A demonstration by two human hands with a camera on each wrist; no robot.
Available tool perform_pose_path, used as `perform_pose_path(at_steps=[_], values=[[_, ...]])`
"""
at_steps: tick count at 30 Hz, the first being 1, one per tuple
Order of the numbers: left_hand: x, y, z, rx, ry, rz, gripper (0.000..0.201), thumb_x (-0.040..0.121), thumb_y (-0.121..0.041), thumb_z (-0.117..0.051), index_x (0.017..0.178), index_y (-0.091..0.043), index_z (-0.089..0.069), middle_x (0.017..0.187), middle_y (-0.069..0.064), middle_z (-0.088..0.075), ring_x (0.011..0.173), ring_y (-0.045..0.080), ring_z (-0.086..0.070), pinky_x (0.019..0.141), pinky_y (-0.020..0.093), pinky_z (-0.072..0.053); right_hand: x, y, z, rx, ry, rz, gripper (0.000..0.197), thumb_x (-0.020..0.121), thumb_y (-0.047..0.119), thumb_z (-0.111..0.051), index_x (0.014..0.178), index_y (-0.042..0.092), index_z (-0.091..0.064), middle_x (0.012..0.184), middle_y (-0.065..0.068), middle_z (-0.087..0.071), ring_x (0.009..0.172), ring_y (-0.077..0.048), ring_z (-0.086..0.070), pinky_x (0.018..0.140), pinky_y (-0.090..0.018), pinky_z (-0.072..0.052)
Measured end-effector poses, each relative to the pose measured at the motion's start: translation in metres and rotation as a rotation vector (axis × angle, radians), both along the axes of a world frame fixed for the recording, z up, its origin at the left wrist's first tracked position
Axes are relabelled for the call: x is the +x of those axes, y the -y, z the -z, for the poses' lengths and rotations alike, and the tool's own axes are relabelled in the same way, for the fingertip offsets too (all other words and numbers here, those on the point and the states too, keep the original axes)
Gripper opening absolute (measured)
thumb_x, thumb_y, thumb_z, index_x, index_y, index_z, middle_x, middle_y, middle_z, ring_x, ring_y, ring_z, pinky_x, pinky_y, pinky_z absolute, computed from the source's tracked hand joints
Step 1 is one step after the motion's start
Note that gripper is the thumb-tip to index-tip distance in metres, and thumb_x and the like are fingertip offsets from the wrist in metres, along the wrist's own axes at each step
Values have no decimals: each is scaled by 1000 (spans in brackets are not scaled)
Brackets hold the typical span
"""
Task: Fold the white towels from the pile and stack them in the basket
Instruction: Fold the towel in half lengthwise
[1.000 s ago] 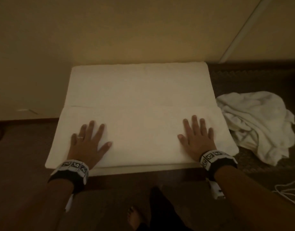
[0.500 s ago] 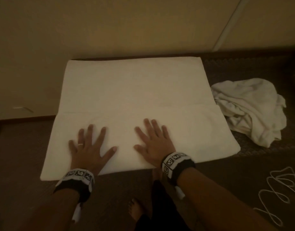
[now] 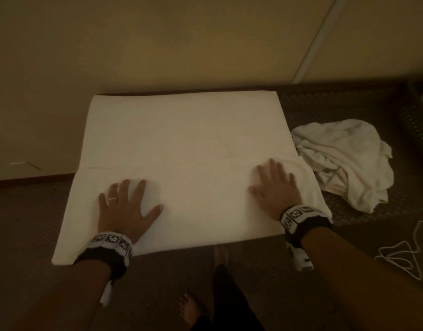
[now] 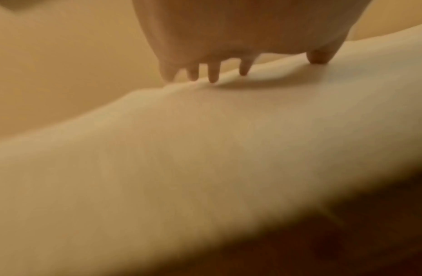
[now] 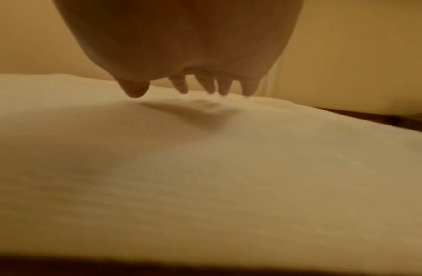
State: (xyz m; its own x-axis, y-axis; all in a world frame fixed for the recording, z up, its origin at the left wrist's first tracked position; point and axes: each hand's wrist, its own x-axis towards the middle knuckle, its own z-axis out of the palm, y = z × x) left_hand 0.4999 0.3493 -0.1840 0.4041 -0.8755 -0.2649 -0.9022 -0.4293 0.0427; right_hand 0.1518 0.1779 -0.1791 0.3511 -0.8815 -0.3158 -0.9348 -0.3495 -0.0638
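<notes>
Nearest to me, a bare foot (image 3: 190,311) is showing on the dark patterned floor (image 3: 26,235), and a white cord (image 3: 401,252) is lying in loops off to the right. Both wrists are wearing bands (image 3: 111,240) with black-and-white square marker patterns; I'm not reading any words or brand on them.

The left hand (image 3: 124,209) is lying flat with fingers spread wide, pressing on the near folded layer of the white towel (image 3: 181,139), a ring (image 3: 112,199) showing on one finger. The left wrist view is showing the fingertips (image 4: 213,77) touching the cloth. The right hand (image 3: 275,189) is also lying flat and spread, holding nothing, pressing near the towel's right edge, where the fabric is rumpling a little under the fingers (image 5: 225,89).

The towel is lying spread on the floor, its near part doubled over, its far edge reaching the plain wall (image 3: 181,44). Just beside it to the right, the crumpled pile of white towels (image 3: 344,161) is sitting on the floor. At the far right edge something dark and woven (image 3: 418,130) is showing; I cannot tell whether it is the basket.
</notes>
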Motion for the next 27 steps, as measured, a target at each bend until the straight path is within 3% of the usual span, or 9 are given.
perform_pose_path(at_steps=[2, 4, 7, 9, 11, 17, 21, 27], values=[[5, 4, -1, 45, -18, 34, 88, 81, -85, -20, 154, -41, 0, 164, 4, -2, 148, 35, -10, 117, 58, -14, 19, -8, 1, 86, 30, -93, 69, 94, 64, -22, 153, 32, -7, 163, -6, 4, 149, -30, -1, 119, -51, -13], [7, 4, -3, 72, -44, 24, 84, 83, -82, -21, 154, -42, -1, 165, 2, -2, 149, 31, -11, 117, 55, -20, 27, -12, -3, 82, 42, -63, 65, 94, 62, -28, 151, 30, -19, 162, -8, -10, 147, -32, -14, 116, -50, -24], [3, -2, -15, 66, -67, -29, 80, 84, -80, -21, 153, -38, -19, 160, 3, -20, 144, 29, -25, 114, 51, -28, 26, -14, -16, -33, 17, -99, 51, 95, 53, -34, 136, 24, -42, 142, -6, -43, 124, -28, -46, 98, -43, -44], [-1, -1, -27, 77, -11, -11, 82, 80, -79, -15, 147, -35, -33, 147, 3, -38, 131, 27, -41, 105, 47, -37, 26, -9, -22, -69, -15, -136, 42, 95, 46, -36, 125, 20, -51, 124, -4, -53, 108, -24, -54, 88, -39, -47], [-2, 8, -36, 111, 26, 24, 74, 84, -77, -16, 140, -34, -39, 135, 1, -45, 121, 25, -48, 98, 44, -41, 28, 0, -26, -51, -30, -136, 34, 95, 38, -38, 117, 17, -53, 116, -4, -55, 102, -23, -55, 84, -37, -47], [34, 74, -42, 241, -6, 105, 52, 94, -62, -37, 133, -26, -42, 128, 1, -46, 117, 23, -51, 95, 39, -45, 47, 64, -27, -2, -38, -156, 30, 97, 31, -39, 115, 15, -56, 117, -6, -53, 109, -25, -51, 88, -38, -47], [55, 135, -41, 253, -22, 133, 51, 96, -55, -44, 139, -27, -40, 134, 2, -42, 121, 23, -48, 98, 37, -44, 63, 132, -26, -8, -114, -198, 33, 95, 28, -44, 125, 18, -52, 127, -6, -48, 116, -25, -46, 94, -40, -45], [91, 227, -31, 229, -19, 95, 52, 99, -42, -44, 147, -29, -33, 142, 5, -39, 126, 26, -48, 105, 41, -42, 87, 235, -23, 7, -136, -234, 59, 92, 21, -52, 147, 25, -30, 150, -5, -31, 135, -28, -34, 107, -45, -37]])
